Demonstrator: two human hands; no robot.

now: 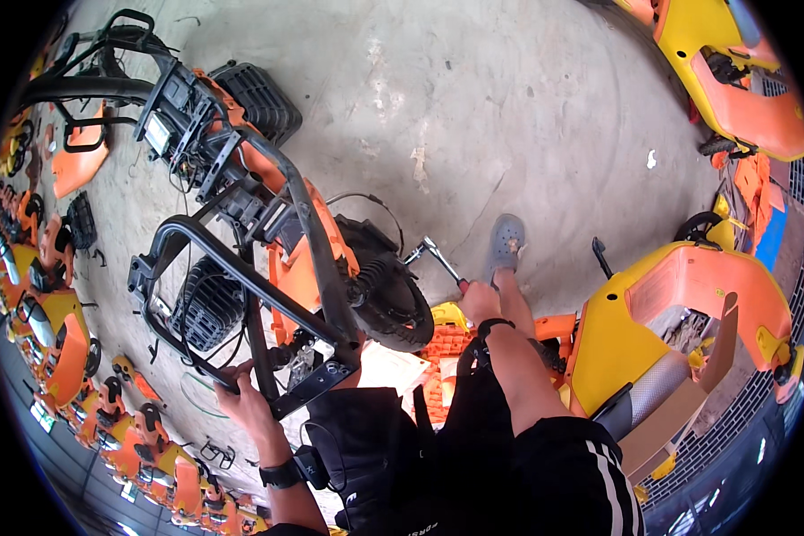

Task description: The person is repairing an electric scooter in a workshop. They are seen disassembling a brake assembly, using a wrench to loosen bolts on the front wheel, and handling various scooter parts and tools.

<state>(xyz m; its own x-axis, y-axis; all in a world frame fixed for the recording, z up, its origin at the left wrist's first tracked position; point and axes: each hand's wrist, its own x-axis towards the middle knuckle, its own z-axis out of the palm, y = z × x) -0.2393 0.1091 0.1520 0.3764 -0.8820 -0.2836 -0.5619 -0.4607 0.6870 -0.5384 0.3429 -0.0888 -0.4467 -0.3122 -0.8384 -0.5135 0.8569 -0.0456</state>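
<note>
left grip [248, 409] clasped on the black metal frame [252, 278], right grip [481, 302] clenched around the handle of a wrench [444, 262], wrench head just beside the black tire [399, 314], grey floor [554, 116] beneath, grey shoe [506, 238] near right grip

Glossy metal frame [241, 267]; right of it, shiny metal wrench [443, 261] and matt rubber tyre [404, 314]; beneath it, rough concrete floor [527, 107].

From the person's head, one wide fisheye view faces steeply down, left hand [244, 406] and right hand [481, 303] near, floor [527, 125] farther off.
</note>
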